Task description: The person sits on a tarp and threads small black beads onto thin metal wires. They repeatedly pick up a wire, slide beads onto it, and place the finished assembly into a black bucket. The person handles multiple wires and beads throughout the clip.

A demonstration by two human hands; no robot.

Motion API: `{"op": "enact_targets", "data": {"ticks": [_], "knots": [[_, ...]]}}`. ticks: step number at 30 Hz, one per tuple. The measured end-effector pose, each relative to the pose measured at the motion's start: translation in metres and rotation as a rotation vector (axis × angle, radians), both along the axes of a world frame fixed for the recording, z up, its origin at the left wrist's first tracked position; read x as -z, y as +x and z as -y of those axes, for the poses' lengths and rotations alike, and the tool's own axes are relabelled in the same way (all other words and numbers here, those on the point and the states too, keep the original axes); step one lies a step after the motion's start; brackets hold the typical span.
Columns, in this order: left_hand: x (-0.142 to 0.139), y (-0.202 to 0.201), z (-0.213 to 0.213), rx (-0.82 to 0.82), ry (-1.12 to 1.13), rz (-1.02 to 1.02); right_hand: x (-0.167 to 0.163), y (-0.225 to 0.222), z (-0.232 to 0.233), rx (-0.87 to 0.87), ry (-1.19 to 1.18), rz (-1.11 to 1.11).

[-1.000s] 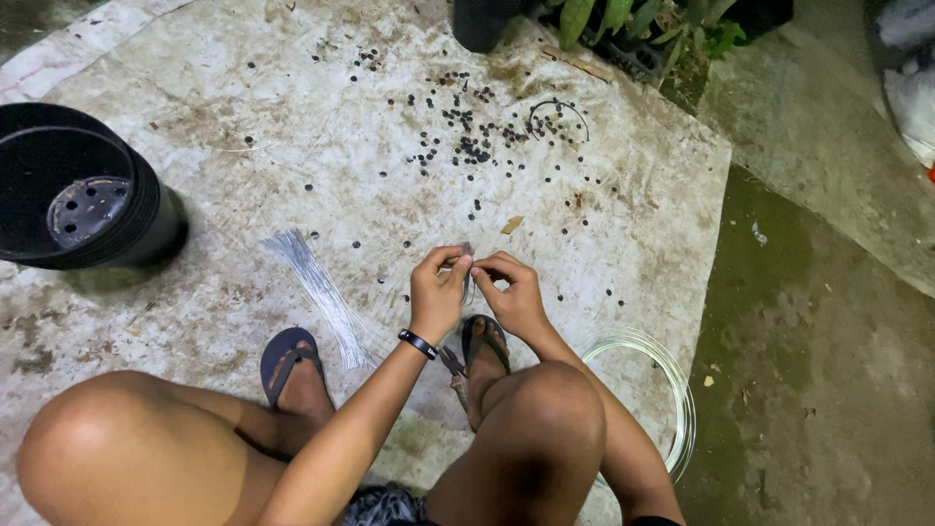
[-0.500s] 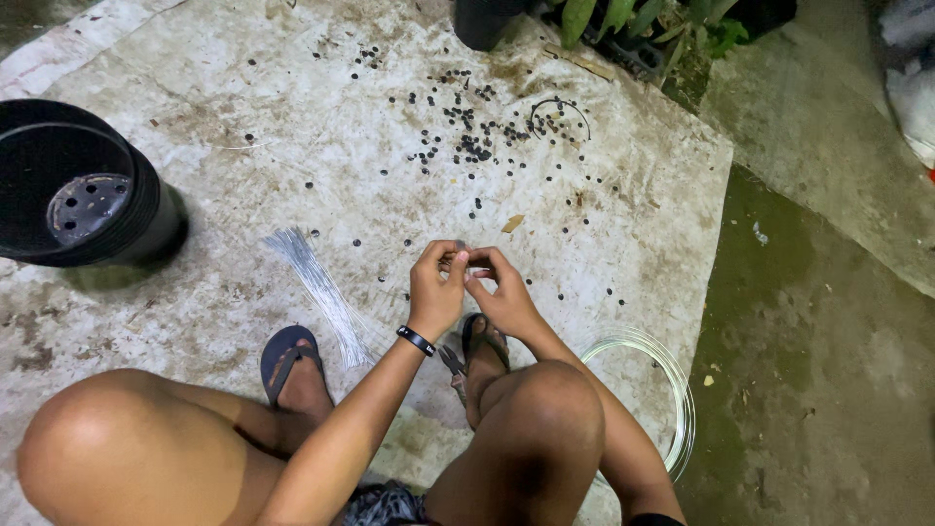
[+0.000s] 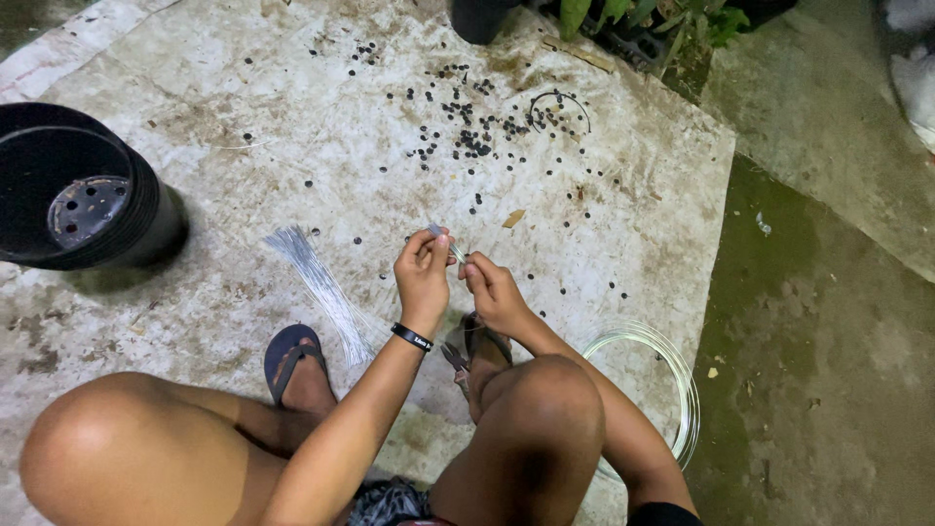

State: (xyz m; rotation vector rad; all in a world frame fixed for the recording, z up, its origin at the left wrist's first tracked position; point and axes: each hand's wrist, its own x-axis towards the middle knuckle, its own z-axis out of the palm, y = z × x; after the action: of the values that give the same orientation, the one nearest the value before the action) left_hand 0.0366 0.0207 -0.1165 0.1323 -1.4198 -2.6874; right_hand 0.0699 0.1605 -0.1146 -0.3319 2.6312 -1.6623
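Your left hand and right hand meet in front of your knees, both pinched shut on the same short piece of thin silvery wire. The left fingertips clamp its upper end, where a small pale tip pokes out above them, and the right fingertips close on its lower end (how the wire is bent between them is too small to tell). A black wristband sits on your left wrist.

You are squatting on a stained whitish woven sheet spread over the ground, with blue-strapped sandals on your feet. Just beside your left foot lies a bundle of straight cut silvery wires, fanned at its far end. Between your feet, a pair of dark pliers rests on the sheet below your hands. By your right knee, a coil of the same silvery wire lies flat at the sheet's edge.

Well apart on your left stands a stack of round black plastic pots, the perforated bottom of the top one showing. Farther out in front, small black round pellets are scattered over the sheet, thickest near a thin dark wire ring. Green leaves show at the top edge, and bare concrete floor runs along your right.
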Motion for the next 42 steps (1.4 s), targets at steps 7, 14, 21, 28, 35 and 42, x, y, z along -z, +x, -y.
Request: {"op": "enact_targets", "data": {"ticks": [7,14,21,28,35,42], "knots": [[-0.002,0.007,-0.008,0.160,0.021,0.019,-0.006,0.001,0.002,0.088,0.014,-0.079],[-0.002,0.008,-0.003,0.206,0.021,0.069,-0.002,0.002,-0.001,-0.028,-0.082,0.007],[-0.007,-0.003,0.014,0.207,0.254,0.115,0.004,0.007,-0.007,-0.132,-0.201,0.220],[-0.005,0.000,0.000,0.184,0.330,0.075,0.010,0.006,-0.003,-0.059,-0.042,0.049],[-0.011,-0.003,-0.001,0.243,0.342,0.072,0.008,0.006,0.000,-0.065,-0.048,0.013],[-0.012,0.002,-0.001,0.263,0.235,-0.081,0.004,0.006,-0.005,-0.193,0.059,0.075]]}}
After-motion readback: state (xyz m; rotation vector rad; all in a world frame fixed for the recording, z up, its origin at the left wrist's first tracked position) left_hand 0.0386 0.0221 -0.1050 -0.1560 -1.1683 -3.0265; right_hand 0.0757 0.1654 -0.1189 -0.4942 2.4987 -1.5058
